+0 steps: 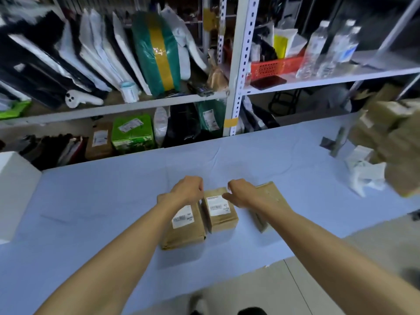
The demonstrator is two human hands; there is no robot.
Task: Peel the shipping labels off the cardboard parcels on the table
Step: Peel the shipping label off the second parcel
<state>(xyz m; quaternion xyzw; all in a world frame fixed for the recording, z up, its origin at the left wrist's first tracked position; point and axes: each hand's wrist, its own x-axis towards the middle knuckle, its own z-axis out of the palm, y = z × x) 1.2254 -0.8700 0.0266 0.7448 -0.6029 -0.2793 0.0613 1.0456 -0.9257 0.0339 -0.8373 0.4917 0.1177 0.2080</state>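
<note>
Three brown cardboard parcels lie side by side on the light blue tablecloth [102,212]. The left parcel [185,233] carries a white label [183,216]. The middle parcel [221,218] also bears a white label [217,205]. The right parcel [270,196] shows no label on the side I see. My left hand [188,189] rests on the far end of the left parcel, fingers curled. My right hand [242,193] lies over the right parcel, with its fingertips at the top right corner of the middle parcel's label. Whether the corner is pinched is hidden.
A blurred stack of more brown parcels [391,142] stands at the table's right end, with crumpled white paper [363,176] beside it. A white box [16,189] sits at the left edge. Metal shelving [238,64] packed with bags and bottles rises behind the table.
</note>
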